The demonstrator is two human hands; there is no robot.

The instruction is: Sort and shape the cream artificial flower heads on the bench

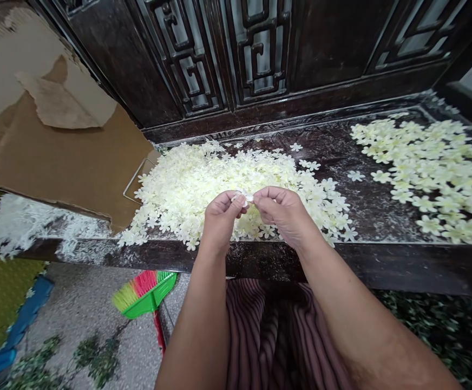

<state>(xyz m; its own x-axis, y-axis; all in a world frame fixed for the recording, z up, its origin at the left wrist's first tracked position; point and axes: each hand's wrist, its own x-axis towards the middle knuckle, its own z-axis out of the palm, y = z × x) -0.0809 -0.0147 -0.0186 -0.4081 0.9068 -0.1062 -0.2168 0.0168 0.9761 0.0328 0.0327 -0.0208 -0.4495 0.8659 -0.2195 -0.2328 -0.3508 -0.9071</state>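
Between my two hands is a small white artificial flower [244, 196], pinched from both sides. My left hand [222, 215] has thumb and forefinger closed on its left side. On the other side my right hand [280, 212] pinches the flower's right edge. Fingers cover much of it, so its full shape is hidden. Both hands are just above the near part of a large heap of cream-white flowers [220, 168] on a dark wooden bench [333, 162].
More loose flowers [434, 173] spread over the bench's right end. At left stands a torn cardboard box [65, 157], with white scraps [28, 219] beneath it. A green-headed broom [144, 295] and green foliage [98, 357] lie on the floor. Dark carved panels [260, 49] rise behind.
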